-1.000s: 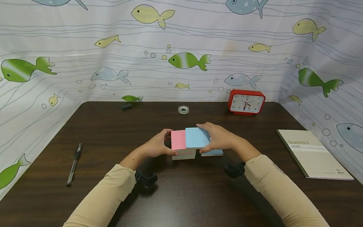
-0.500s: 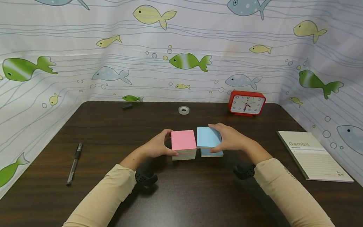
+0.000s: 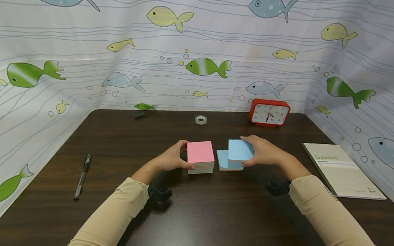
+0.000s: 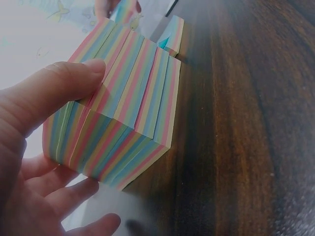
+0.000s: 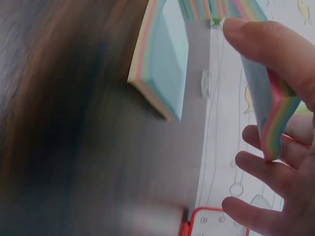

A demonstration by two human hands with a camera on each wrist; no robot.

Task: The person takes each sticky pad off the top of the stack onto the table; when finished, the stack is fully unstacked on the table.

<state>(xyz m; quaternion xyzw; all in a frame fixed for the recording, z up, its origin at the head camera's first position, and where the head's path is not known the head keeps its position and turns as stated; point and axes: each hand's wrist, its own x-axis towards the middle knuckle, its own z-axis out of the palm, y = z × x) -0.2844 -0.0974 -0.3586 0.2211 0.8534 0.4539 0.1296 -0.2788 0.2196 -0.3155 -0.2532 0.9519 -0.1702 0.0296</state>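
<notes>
My left hand [image 3: 170, 158] grips a squared stack of sticky note pads [image 3: 200, 152] with a pink top sheet, thumb on the near side. Its sides show rainbow stripes in the left wrist view, several pads piled together. My right hand [image 3: 265, 153] pinches one thin blue-topped sticky note pad [image 3: 240, 150] between thumb and fingers, held up off the table. Lower down, partly covered by it in the head view, another blue-topped pad [image 3: 222, 162] lies on the table just right of the stack. In the right wrist view the held pad [image 5: 271, 123] shows striped edges.
A red alarm clock [image 3: 269, 113] stands at the back right, with a notebook [image 3: 344, 171] in front at the right. A tape roll [image 3: 201, 120] and a small dark object [image 3: 139, 115] lie at the back. A pen [image 3: 82, 176] lies at left.
My right hand has carried the blue pad rightward from over the pink stack to over the blue pad on the table. My left hand stays on the stack.
</notes>
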